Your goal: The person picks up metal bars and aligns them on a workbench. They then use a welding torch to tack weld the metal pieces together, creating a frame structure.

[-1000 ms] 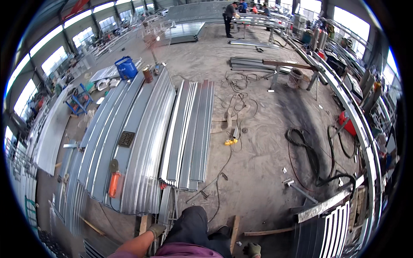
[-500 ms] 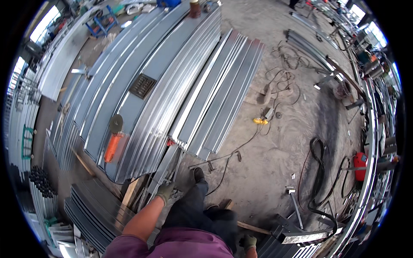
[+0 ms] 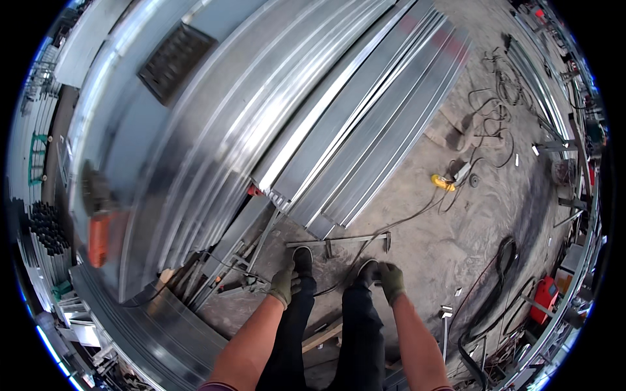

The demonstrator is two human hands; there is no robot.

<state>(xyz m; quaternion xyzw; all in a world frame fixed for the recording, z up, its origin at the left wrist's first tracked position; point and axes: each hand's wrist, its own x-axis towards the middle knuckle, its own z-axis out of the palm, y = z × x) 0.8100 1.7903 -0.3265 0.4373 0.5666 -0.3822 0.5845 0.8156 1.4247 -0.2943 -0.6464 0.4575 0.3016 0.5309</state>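
- Metal frame (image 3: 339, 242), a thin welded bar with short stubs, lies flat on the concrete floor (image 3: 443, 247) just ahead of the two shoes, apart from both hands.
- Left hand (image 3: 283, 284) wears an olive glove and hangs beside the left shoe (image 3: 302, 259); its fingers are curled loosely and grip nothing that shows.
- Right hand (image 3: 392, 282), gloved the same, sits just beside the right shoe (image 3: 366, 270); fingers bent, nothing visibly held (whether it touches the shoe, I cannot tell).
- Both bare forearms come up from the lower edge, either side of dark trousers (image 3: 326, 339).
- A dark cable (image 3: 417, 212) runs across the floor from near the feet, past the frame, toward a yellow tool (image 3: 443, 183) lying well off to the right.
- Long galvanised channels (image 3: 365, 130) are stacked side by side beyond the frame, their cut ends near it.
- Left of these, wide curved steel sheets (image 3: 182, 150) fill the upper left (blurred in this view).
- An orange tool (image 3: 99, 238) rests on the sheets at far left.
- A dark grate (image 3: 175, 57) lies on the sheets near the top.
- More cables (image 3: 495, 85) are coiled on the floor at upper right.
- A red canister (image 3: 542, 298) stands at the right edge.
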